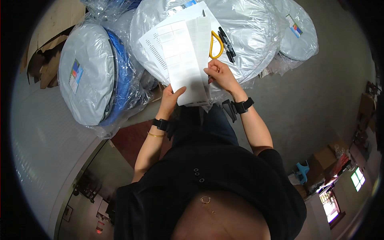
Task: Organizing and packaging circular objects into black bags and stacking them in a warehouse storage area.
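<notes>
My left hand (173, 98) grips a white paper sheet (180, 60) by its lower left edge, thumb on top. The fingers of my right hand (220, 75) are pinched at the right edge of the papers beneath it. More printed sheets (153, 49) fan out under the top one. Just beyond my right hand lie yellow-handled scissors (216, 45), their blades hidden under the papers, and black marker pens (227, 45). All of these rest on a large round silver-grey bundle (252, 36) wrapped in clear plastic.
On the left stands another plastic-wrapped round bundle (88, 76) with a blue side. A smaller one (298, 32) lies at the right. Brown cardboard (50, 60) is at the far left. A blue plastic stool (303, 171) and cardboard boxes (323, 158) stand at the lower right.
</notes>
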Demonstrator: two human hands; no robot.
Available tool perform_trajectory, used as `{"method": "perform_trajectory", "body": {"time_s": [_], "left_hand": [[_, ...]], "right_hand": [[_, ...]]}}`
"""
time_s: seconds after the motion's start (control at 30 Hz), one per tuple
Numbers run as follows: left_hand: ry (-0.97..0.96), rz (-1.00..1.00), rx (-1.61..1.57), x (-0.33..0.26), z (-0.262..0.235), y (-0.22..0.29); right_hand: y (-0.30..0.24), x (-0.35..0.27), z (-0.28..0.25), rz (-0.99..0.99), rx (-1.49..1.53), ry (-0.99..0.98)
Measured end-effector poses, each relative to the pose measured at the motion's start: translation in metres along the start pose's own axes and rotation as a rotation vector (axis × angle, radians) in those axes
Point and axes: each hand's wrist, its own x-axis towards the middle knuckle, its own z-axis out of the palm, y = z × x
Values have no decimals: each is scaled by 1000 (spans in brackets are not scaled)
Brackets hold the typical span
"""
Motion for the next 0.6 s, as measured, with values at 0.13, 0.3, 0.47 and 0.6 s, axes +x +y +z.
{"method": "perform_trajectory", "body": {"time_s": [0.13, 0.3, 0.47, 0.6], "left_hand": [[17, -23, -108, 3, 1, 6], [44, -37, -215, 5, 8, 10], [28, -113, -319, 0, 10, 6], [101, -79, -243, 7, 23, 28]], "right_hand": [[-14, 1, -1, 9, -42, -39], [-23, 0, -1, 23, 20, -65], [-21, 6, -12, -106, -300, 99], [-30, 20, -45, -297, -939, 547]]}}
